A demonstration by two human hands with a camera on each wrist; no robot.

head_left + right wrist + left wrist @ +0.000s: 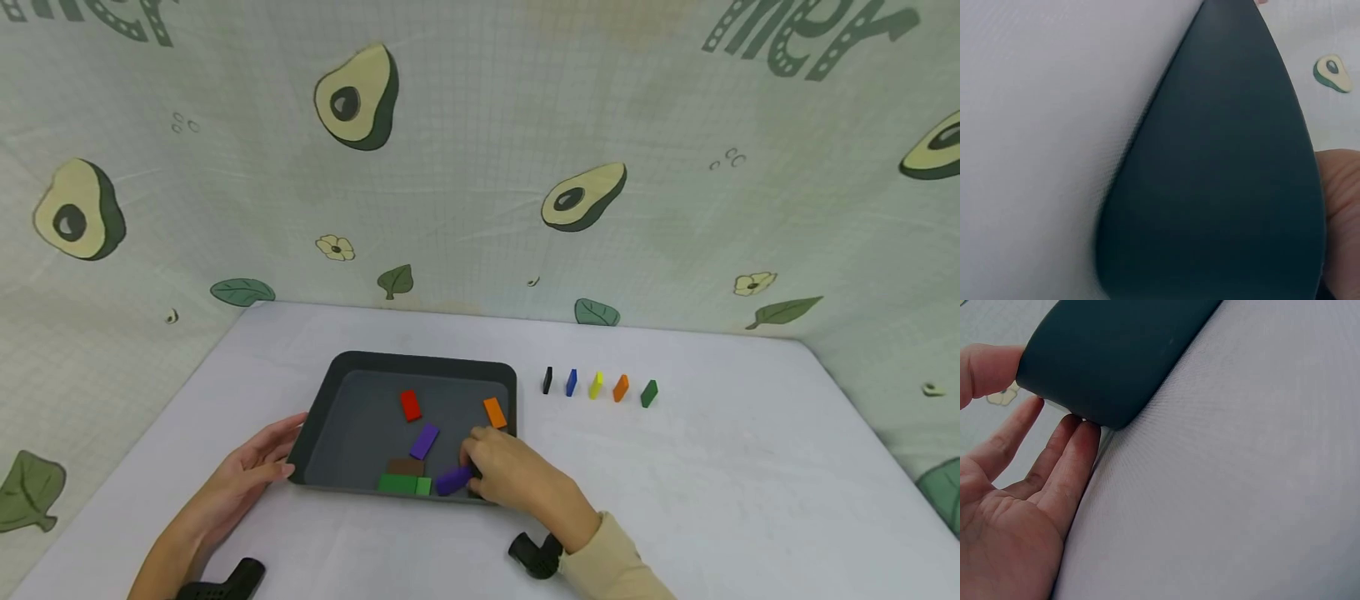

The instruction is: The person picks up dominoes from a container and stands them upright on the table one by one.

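A dark grey tray [352, 417] with a raised rim sits on the white-covered table. My left hand [251, 471] touches its near left corner; in the left wrist view the fingertips [1088, 428] rest against the rim, fingers fairly straight. Inside the tray, my right hand [513, 471] pinches a purple block [452, 482] between thumb and fingers near the front right. Beside it lie a small light green block [423, 486], a longer green block [397, 483] and a brown block [406, 467]. Another purple block [424, 442], a red block [410, 406] and an orange block [494, 412] lie farther back.
Right of the tray, a row of small upright blocks stands on the table: black [547, 381], blue [572, 382], yellow [596, 386], orange [621, 387] and green [649, 393]. Behind hangs a cloth [465, 125] printed with avocados. In the right wrist view the tray's wall [1222, 156] hides the fingers.
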